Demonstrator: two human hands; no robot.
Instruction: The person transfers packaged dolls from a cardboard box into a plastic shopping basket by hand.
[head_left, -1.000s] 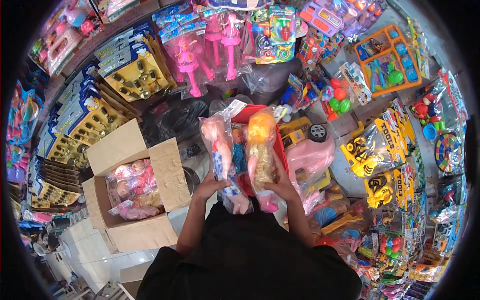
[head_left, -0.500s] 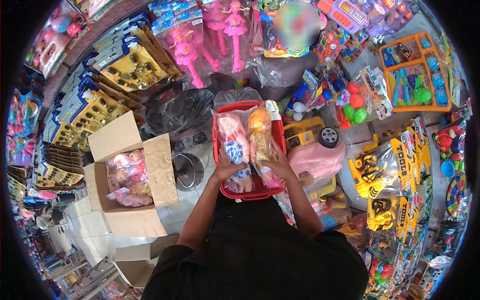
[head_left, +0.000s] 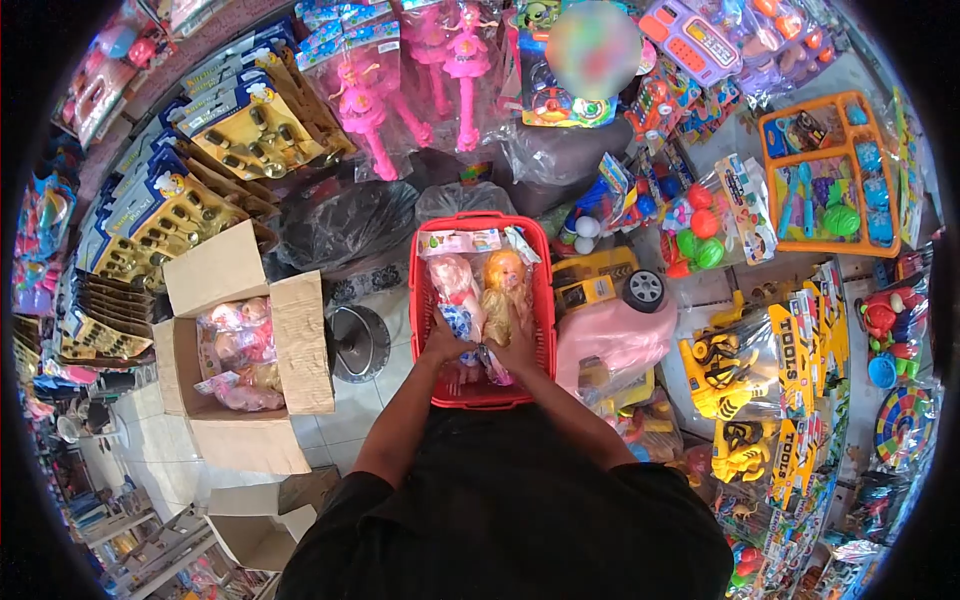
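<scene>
Far left: an open cardboard box (head_left: 250, 350) sits on the floor tiles, with more bagged dolls (head_left: 238, 360) inside, well apart from the hands. Next to the right, a red basket (head_left: 418, 300) stands in front of the person, and both hands are down in it. The left hand (head_left: 447, 342) is closed around the lower part of a pink doll (head_left: 452, 285) in a clear bag; the doll lies lengthwise along the left half of the basket, head away from the person. The right hand (head_left: 515, 345) is closed on the legs of a blonde doll (head_left: 502, 285), also bagged, lying just beside the first and touching it. The fingers of both hands are partly hidden by bag film, so how tight the hold is cannot be told. Judgement: to seat the pair well, keep them parallel, heads toward the far rim, and press the loose film flat so neither bag rides over the rim. Right of the basket: a yellow toy truck (head_left: 600, 285), then packaged toy diggers (head_left: 735, 360), untouched.
</scene>
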